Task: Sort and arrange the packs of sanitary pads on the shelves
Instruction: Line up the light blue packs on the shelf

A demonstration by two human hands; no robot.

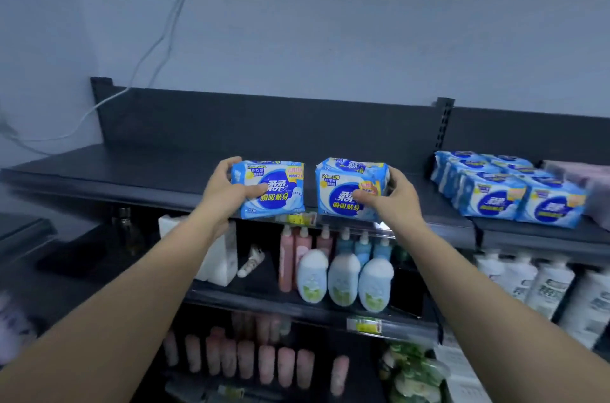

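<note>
My left hand (pixel 227 193) grips a blue-and-white pack of sanitary pads (pixel 274 184) by its left end, thumb across the front. My right hand (pixel 392 198) grips a second pack (pixel 343 188), which looks like two packs stacked, by its right end. Both are held upright at the front edge of the dark top shelf (pixel 148 168), side by side with a small gap between them. On the adjoining shelf to the right, several identical packs (pixel 505 191) stand in rows.
A pinkish pack (pixel 587 178) lies at the far right of the top shelf. Below are bottles of pink and blue lotion (pixel 343 274), white bottles (pixel 541 283) and pink tubes (pixel 264 359). A white cable (pixel 109 98) runs down the wall at left.
</note>
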